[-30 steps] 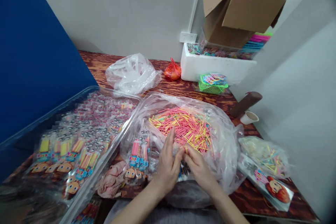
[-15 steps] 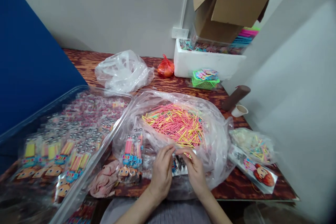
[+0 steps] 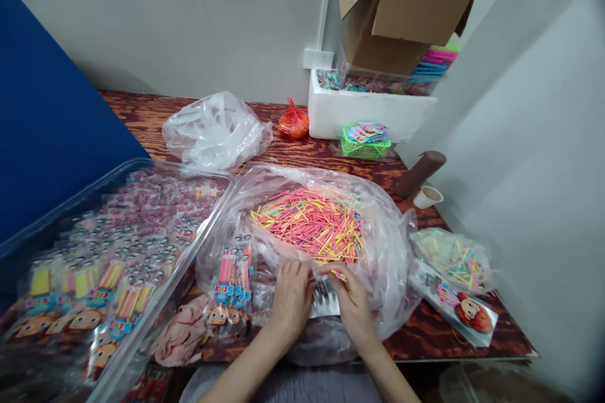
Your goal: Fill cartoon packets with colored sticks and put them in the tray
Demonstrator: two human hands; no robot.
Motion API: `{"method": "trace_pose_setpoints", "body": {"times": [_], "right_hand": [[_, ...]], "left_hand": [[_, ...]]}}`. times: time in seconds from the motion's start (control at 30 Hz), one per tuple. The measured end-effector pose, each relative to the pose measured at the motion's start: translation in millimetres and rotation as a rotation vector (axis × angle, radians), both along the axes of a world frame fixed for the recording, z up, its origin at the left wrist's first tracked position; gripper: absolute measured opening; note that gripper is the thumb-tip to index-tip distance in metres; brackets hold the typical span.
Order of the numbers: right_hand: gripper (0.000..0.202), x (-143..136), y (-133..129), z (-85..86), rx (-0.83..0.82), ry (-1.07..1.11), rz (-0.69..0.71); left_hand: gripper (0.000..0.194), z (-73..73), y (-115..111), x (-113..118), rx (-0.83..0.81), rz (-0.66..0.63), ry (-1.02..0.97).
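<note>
Head view: 2 hands. R hand (image 3: 352, 305) pinches a small bunch of sticks (image 3: 338, 275), too tiny to count; L hand (image 3: 292, 298) curled palm-down, can't tell if holding. Stick pile (image 3: 312, 225) at 12 o'clock from hands; packs (image 3: 230, 288) at 9 w/ 2 faces showing, 1 tub (image 3: 174, 274) beyond; 1 cup (image 3: 428, 198) at 2, 1 basket (image 3: 365, 150) at 1.

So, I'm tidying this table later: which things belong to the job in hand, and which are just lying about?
Seemingly in use:
- loose coloured sticks, some held in the right hand
- open plastic bag around the pile
- filled packets
- clear tub of packets

Seemingly lying about:
- paper cup
- red bag
- pink cloth
</note>
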State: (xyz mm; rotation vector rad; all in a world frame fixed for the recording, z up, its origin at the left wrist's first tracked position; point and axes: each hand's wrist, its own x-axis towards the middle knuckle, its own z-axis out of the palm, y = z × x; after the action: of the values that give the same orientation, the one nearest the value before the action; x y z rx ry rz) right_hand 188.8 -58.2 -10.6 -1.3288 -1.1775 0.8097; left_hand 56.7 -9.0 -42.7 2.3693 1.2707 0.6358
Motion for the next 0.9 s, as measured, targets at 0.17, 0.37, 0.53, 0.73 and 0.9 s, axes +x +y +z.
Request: {"method": "trace_pose_setpoints", "body": {"times": [0.17,0.37,0.53,0.73,0.9], "right_hand": [[0.019,-2,1,-0.8,0.011,0.01,0.021],[0.019,-5,0,0.3,0.002,0.017,0.026],[0.019,-6,-1,-0.8,-0.005,0.034,0.028],[0.018,0,-5,0.8,-0.027,0.06,-0.049],[0.018,20,-7,-3.2,-0.048,0.09,-0.167]], "left_hand": [[0.015,-9.7,9,-4,-0.015,-0.005,-0.107],[0.022,-11.2,10,-3,0.007,0.001,-0.074],[0.021,-0.8,6,-3,0.049,-0.019,-0.08],[0.013,-2.3,7,-4,-0.029,-0.179,-0.093],[0.014,-10.5,11,-1,-0.015,-0.132,-0.071]]}}
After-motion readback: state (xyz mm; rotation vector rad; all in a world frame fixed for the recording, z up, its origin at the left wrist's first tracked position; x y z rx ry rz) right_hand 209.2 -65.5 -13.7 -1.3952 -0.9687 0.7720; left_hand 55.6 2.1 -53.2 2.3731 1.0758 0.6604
